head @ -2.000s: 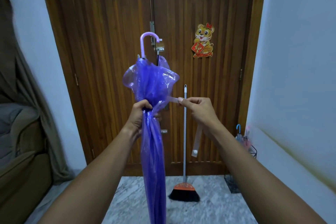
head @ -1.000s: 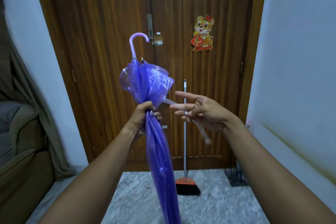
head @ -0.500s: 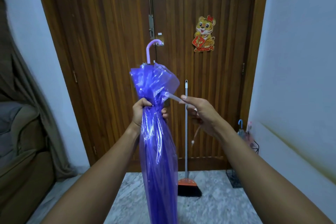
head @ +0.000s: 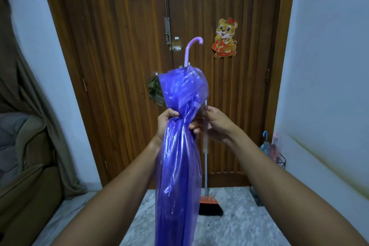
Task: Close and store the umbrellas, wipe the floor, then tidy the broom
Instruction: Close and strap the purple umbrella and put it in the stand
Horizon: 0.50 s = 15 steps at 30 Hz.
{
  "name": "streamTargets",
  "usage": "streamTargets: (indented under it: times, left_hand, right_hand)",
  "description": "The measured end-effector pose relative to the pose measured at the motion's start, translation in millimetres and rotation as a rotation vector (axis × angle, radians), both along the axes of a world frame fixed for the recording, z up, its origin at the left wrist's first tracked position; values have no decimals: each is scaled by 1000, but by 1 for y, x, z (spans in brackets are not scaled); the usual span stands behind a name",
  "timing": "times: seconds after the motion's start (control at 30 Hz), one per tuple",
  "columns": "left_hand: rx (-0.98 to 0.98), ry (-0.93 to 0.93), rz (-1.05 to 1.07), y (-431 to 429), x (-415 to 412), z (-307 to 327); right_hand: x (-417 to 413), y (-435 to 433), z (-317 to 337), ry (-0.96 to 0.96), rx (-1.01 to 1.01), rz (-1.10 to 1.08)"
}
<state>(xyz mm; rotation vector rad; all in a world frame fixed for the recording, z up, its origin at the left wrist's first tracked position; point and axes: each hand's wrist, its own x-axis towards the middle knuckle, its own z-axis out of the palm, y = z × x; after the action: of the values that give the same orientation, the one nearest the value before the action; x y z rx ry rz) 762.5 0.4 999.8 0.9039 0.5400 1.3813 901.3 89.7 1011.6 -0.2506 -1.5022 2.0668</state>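
A folded translucent purple umbrella stands upright in front of me, its lilac hooked handle pointing up. My left hand is clenched around the gathered canopy just below the flared top. My right hand sits close beside it on the right and pinches the umbrella's clear strap, whose loose end hangs down. A broom with an orange head and black bristles leans against the door behind the umbrella. At the right wall a wire stand holds other closed umbrellas.
A wooden double door with a tiger sticker fills the back. A brown sofa and a hanging drape stand at the left. White walls close in both sides. The floor is grey marble.
The umbrella has swung so its handle tilts right. My right hand has drawn in from an arm's width away to right beside the left hand, bringing the strap against the canopy.
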Motion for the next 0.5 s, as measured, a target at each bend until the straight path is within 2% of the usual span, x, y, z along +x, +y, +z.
streamTargets:
  times: [0.07, 0.2, 0.3, 0.4, 0.47, 0.5]
  left_hand:
    - [-3, -4, -18, 1, 4, -5]
    - [-4, 107, 128, -1, -5, -4]
    - [-11, 149, 327, -6, -11, -1]
    - [-55, 427, 483, -9, -19, -12]
    - [-141, 605, 722, -8, -23, -23]
    - [-132, 617, 836, -8, -18, -26]
  right_hand:
    - [1, -1, 3, 30, -33, 74]
    - [2, -5, 9, 73, -44, 146]
    - [-8, -1, 10, 78, 1, 13]
    - [-10, 5, 13, 77, 33, -194]
    - [-10, 5, 11, -34, 157, -369]
    - [-12, 4, 8, -81, 212, -436]
